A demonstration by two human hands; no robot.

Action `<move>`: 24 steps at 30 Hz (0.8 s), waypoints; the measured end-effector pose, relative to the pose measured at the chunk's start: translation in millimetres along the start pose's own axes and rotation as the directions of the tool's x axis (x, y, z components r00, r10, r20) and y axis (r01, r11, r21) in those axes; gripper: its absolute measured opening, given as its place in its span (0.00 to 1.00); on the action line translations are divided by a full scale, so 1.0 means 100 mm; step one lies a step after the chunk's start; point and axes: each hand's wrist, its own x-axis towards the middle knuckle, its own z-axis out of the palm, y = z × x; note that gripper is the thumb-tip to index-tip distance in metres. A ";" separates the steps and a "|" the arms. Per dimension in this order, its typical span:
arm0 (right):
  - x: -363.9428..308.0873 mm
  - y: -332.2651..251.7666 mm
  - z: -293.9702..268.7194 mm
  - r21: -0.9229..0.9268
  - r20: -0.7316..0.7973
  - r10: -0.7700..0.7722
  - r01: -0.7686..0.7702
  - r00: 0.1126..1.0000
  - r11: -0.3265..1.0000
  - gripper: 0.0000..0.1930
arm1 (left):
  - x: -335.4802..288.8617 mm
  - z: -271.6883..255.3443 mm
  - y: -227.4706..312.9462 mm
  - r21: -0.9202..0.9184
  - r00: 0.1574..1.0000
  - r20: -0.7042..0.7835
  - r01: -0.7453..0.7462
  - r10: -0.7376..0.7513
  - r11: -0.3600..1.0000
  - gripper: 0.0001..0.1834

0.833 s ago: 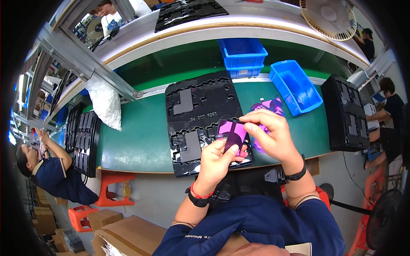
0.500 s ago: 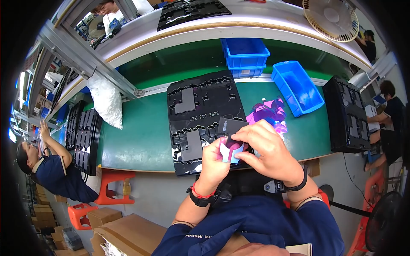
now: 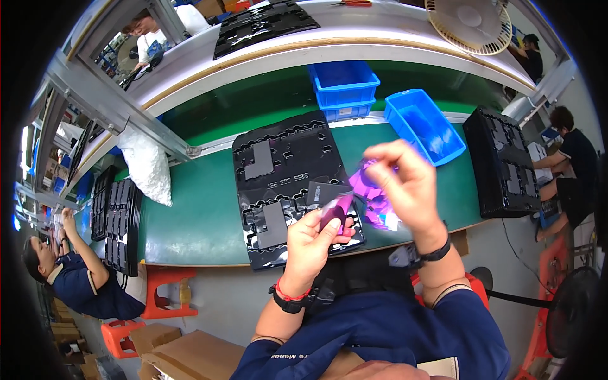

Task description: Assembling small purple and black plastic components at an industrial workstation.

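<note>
Your left hand [image 3: 311, 235] is curled around a small dark flat part [image 3: 330, 204] with a glossy purple film on it, thumb over the front and fingers closed behind, holding it just above the near edge of the black moulded tray [image 3: 291, 183]. Your right hand [image 3: 405, 190] is raised beside it, a little higher and to the right, and is blurred; its fingertips are pinched together on a strip of purple film [image 3: 366, 183] that hangs between the two hands. How tightly it pinches you cannot tell through the blur.

The tray lies on the green table [image 3: 196, 215] straight ahead of you, with two grey flat pieces seated in its pockets, one far left and one near left. More loose purple film [image 3: 380, 212] lies on the table under your right hand, just right of the tray. Beyond it sits an angled blue bin [image 3: 423, 126], with a stack of blue bins [image 3: 344, 85] behind the tray. A stack of black trays [image 3: 503, 161] stands at the far right, and a white bag [image 3: 147, 166] lies to the left.
</note>
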 end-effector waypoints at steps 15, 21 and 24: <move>0.09 0.30 -0.51 -0.657 -0.164 -0.227 0.065 0.960 0.751 0.07 | -0.01 -0.02 0.01 -0.034 1.000 0.014 -0.025 0.025 0.999 0.11; -0.16 -0.10 0.11 -0.514 0.307 -0.507 0.589 0.805 0.624 0.12 | -0.01 -0.04 0.00 -0.057 0.999 0.039 0.024 -0.022 0.998 0.12; -0.12 -0.01 0.18 -0.525 0.314 -0.456 0.553 0.833 0.647 0.11 | -0.01 -0.05 -0.01 -0.061 0.997 0.075 -0.005 0.010 0.998 0.12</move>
